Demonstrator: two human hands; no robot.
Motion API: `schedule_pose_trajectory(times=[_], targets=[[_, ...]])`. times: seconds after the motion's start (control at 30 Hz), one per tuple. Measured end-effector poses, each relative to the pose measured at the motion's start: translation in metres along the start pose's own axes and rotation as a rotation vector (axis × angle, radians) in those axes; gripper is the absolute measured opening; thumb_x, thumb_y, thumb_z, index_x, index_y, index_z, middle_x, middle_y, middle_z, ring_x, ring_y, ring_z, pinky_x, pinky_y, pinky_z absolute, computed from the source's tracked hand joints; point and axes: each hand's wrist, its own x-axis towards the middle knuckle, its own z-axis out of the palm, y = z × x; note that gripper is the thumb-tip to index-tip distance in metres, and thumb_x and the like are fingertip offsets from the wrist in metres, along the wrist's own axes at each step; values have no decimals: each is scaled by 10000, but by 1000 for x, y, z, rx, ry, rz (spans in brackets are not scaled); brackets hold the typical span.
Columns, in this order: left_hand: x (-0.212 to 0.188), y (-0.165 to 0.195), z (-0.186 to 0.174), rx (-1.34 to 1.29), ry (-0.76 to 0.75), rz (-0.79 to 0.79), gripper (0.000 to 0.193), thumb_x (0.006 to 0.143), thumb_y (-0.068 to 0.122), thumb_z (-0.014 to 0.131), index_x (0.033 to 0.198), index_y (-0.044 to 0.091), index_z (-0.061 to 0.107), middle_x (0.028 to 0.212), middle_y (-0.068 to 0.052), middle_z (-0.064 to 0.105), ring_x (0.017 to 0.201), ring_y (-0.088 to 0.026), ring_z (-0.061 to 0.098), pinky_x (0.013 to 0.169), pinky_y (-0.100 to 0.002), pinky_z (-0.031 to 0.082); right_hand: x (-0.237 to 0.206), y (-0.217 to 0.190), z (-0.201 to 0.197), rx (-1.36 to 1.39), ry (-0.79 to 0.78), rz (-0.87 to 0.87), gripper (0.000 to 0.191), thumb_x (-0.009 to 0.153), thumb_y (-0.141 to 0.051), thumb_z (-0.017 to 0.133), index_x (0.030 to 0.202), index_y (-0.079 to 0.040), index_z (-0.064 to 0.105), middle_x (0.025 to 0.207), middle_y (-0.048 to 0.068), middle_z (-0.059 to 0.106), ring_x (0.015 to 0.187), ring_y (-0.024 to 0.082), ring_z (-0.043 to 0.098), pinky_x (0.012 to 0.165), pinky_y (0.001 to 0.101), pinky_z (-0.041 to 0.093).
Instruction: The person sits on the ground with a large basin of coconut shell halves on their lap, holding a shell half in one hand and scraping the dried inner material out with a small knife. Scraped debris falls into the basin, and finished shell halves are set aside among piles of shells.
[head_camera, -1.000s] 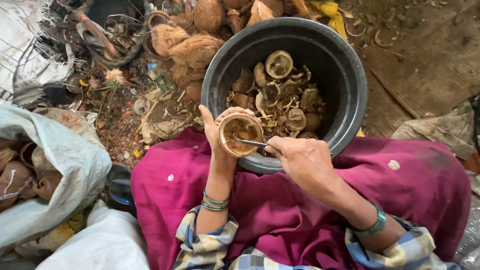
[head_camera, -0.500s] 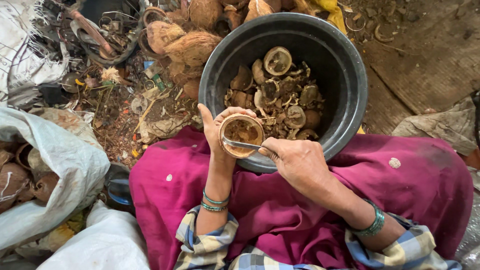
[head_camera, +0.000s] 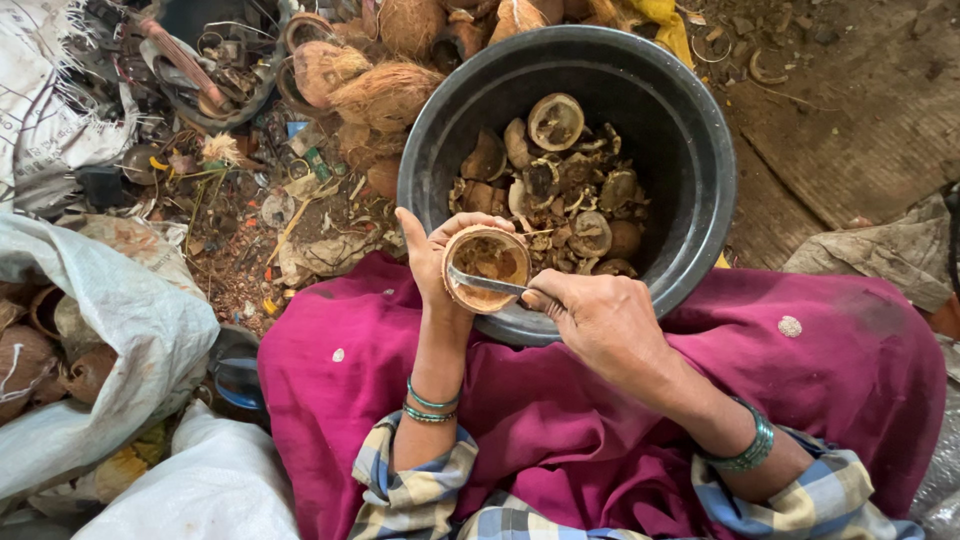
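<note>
White woven sack (head_camera: 110, 330) at 9 o'clock, mouth open, brown coconut shells inside; its left side runs off the frame. A second white sack (head_camera: 200, 490) at 7 o'clock, cut by the bottom edge, contents unseen. Any print on either cannot be made out.

Left hand (head_camera: 432, 262) cups a half coconut shell (head_camera: 487, 268) just over the near rim of the black tub (head_camera: 690, 170), at centre of view above the magenta cloth (head_camera: 560, 430) across the lap. Shell's open face points up toward the camera, tipped slightly to 3 o'clock.

Right hand (head_camera: 600, 320) is closed around a metal blade tool (head_camera: 485, 284); handle hidden in the fist. Its long axis runs from 3 to 9 o'clock, tip inside the shell cavity, touching the flesh.

Tub holds shell pieces and scrapings. Husked coconuts (head_camera: 385, 90) piled at 11 o'clock; litter around them too tangled to sort.
</note>
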Motion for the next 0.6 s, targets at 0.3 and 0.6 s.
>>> schedule_pose_trajectory(times=[0.3, 0.6], targets=[[0, 0, 4, 28, 37, 17, 1041, 1002, 805, 244, 1072, -129, 699, 1078, -282, 734, 966, -364, 745, 887, -462, 626, 1, 0, 5, -9, -8, 16, 173, 936, -306, 670, 939, -138, 711, 726, 114, 707, 666, 340, 689, 562, 465, 497], [-1, 2, 7, 109, 120, 34, 1034, 1008, 793, 246, 1060, -133, 704, 1045, -264, 743, 923, -335, 747, 864, -435, 625, 0, 2, 0, -7, -105, 80, 194, 931, -326, 677, 952, -140, 727, 709, 149, 689, 669, 365, 679, 591, 491, 502]])
